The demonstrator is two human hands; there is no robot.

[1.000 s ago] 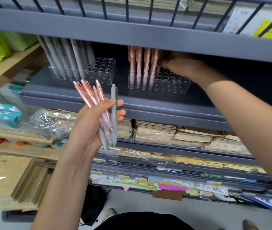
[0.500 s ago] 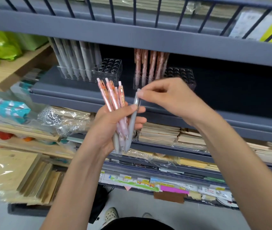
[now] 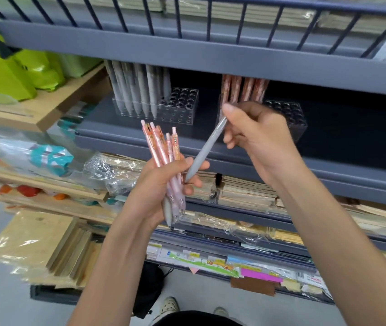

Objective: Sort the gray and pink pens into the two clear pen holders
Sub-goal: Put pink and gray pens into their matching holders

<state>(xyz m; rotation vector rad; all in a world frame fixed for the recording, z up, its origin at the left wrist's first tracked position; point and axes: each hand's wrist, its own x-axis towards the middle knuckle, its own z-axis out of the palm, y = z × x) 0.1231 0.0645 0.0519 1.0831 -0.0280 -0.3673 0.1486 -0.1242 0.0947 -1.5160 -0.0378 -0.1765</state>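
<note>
My left hand point(image 3: 156, 194) grips a bundle of pink pens point(image 3: 161, 149) with one more gray pen tip poking out below it. My right hand point(image 3: 257, 140) pinches the top of a gray pen point(image 3: 201, 154), which slants down-left, its tip still near my left fingers. On the dark shelf stand two clear pen holders. The left holder point(image 3: 180, 105) carries several gray pens point(image 3: 137, 90) in its left half. The right holder point(image 3: 290, 118) carries several pink pens point(image 3: 243, 88), partly hidden behind my right hand.
A grey shelf rail point(image 3: 210, 55) hangs low over both holders. Stacks of wrapped notebooks point(image 3: 246, 191) fill the shelf below. Green bags point(image 3: 10, 74) and wooden shelves stand at the left. My shoes point(image 3: 168, 307) show on the floor.
My right hand came back from the right holder, took the gray pen by its top and has drawn it up and to the right, out of the left hand's bundle.
</note>
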